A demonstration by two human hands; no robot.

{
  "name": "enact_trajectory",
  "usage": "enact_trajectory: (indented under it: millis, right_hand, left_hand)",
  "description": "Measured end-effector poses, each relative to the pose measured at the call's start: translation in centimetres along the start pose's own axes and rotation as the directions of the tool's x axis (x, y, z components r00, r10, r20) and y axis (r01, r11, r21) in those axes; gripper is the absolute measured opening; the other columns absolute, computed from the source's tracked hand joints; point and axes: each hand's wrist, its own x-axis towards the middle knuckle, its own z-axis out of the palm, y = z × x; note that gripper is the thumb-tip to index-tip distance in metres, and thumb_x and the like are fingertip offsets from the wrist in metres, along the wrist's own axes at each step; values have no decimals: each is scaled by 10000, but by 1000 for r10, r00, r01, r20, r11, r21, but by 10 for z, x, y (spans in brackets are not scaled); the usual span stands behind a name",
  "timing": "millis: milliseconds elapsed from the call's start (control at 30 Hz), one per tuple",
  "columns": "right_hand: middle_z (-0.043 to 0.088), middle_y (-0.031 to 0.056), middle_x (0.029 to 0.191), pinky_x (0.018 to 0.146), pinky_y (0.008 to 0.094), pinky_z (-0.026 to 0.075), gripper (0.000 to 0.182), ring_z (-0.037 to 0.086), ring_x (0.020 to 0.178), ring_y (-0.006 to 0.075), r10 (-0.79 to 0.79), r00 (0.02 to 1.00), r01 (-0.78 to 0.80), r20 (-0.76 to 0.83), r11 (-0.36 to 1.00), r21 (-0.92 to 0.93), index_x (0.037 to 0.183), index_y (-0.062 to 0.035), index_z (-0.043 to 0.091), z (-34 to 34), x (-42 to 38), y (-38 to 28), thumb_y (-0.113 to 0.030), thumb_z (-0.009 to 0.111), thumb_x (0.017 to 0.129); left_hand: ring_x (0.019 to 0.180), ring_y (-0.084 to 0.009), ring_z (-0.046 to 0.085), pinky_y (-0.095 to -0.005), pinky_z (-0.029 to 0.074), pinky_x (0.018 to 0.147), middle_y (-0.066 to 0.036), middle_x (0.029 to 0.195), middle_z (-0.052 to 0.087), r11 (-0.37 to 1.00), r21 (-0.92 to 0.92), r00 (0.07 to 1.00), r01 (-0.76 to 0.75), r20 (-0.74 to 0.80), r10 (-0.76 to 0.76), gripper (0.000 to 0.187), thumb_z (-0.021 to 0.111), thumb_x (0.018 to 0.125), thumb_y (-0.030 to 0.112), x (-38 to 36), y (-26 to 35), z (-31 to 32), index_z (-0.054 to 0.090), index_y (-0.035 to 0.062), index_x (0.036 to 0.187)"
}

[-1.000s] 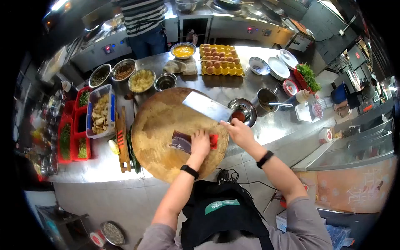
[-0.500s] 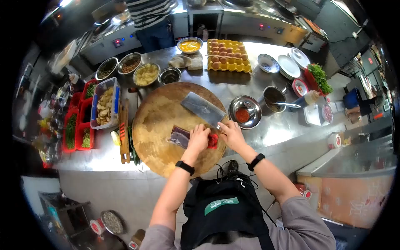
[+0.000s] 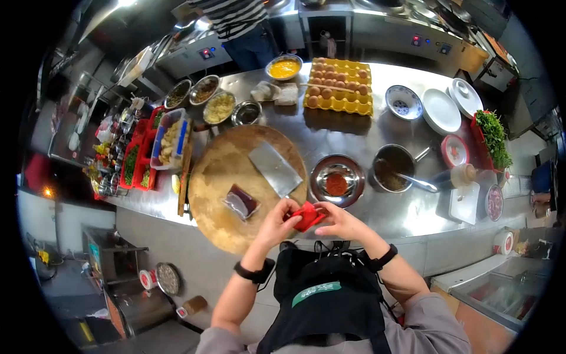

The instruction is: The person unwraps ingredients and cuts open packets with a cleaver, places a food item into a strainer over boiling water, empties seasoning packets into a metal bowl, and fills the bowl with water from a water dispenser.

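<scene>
Head view: my left hand [image 3: 273, 226] pinches red wrapping [image 3: 308, 217]; right hand [image 3: 346, 225], I can't tell; cleaver [image 3: 275, 170] beyond, inside board [image 3: 217, 171] edge.

Glare on steel table [image 3: 348, 138] (edges bowed)

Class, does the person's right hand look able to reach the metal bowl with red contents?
Probably yes: nothing visible blocks the right hand from the metal bowl, though that hand is at the red piece.

Left hand [image 3: 276, 226] holding red item [image 3: 306, 217] (perhaps plastic), right hand [image 3: 343, 224] alongside, cleaver [image 3: 275, 168] on board [image 3: 215, 171]
</scene>
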Motion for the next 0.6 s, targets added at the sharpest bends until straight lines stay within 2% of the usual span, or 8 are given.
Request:
enact_trajectory:
  millis: [33,133,167,267,333,400,533,600]
  right_hand:
    - [623,141,1083,767,321,542,569,630,907,172,208,978,-201,-32,967,154,1313,25,448,-8,-9,-6,-68,714,820]
    - [658,106,954,709,292,543,434,641,802,152,267,963,-254,-23,938,235,1226,27,519,-34,-15,-6,-47,688,834]
    - [672,82,822,670,284,539,334,642,712,142,299,951,-273,-82,932,237,1156,26,563,-40,-17,-1,-47,672,848]
    - [661,64,841,645,272,528,267,627,701,124,279,952,-245,-126,941,234,1111,16,596,-64,-25,5,-56,651,860]
    - [662,57,835,626,258,513,263,620,685,117,295,946,-249,-132,925,286,1104,7,600,-73,-31,2,-69,653,858]
    - [659,51,832,599,248,496,281,611,674,108,321,938,-285,-132,930,233,1111,-1,595,-84,-33,4,-78,665,851]
    - [650,45,815,555,238,471,298,586,636,97,315,942,-273,-112,919,285,1087,-22,594,-97,-34,7,-138,703,835]
    - [639,21,795,542,215,441,271,540,607,65,510,860,-487,-24,833,263,1056,-48,580,-101,-32,3,-173,708,853]
  left_hand:
    - [819,-86,551,-241,463,706,-13,872,580,995,-95,999,-29,-47,24,176,619,879,17,9,1,18,552,33,1041]
    - [867,-100,561,-237,474,744,-25,933,601,966,-248,994,-69,-95,46,269,621,886,25,32,6,57,558,24,1148]
    - [862,-100,563,-239,478,749,-23,954,609,967,-253,996,-39,-83,18,277,617,892,34,39,4,66,560,23,1163]
    - [839,-90,569,-240,482,724,-21,988,629,970,-243,998,30,-52,-43,287,609,909,72,48,-2,87,569,19,1188]
    - [780,-81,559,-228,467,690,-21,917,621,912,-390,990,129,-9,-144,248,612,916,104,52,0,104,574,13,1144]
    - [728,-79,551,-226,448,649,-12,870,620,916,-385,991,113,-17,-129,250,611,919,121,60,2,117,576,16,1143]
    - [703,-114,581,-251,452,595,-40,882,636,743,-635,957,212,-17,-288,196,553,948,112,73,-13,140,579,24,1122]
    - [691,-132,595,-258,459,578,-56,881,651,530,-825,915,196,-40,-401,156,548,957,125,81,-30,148,584,36,1080]
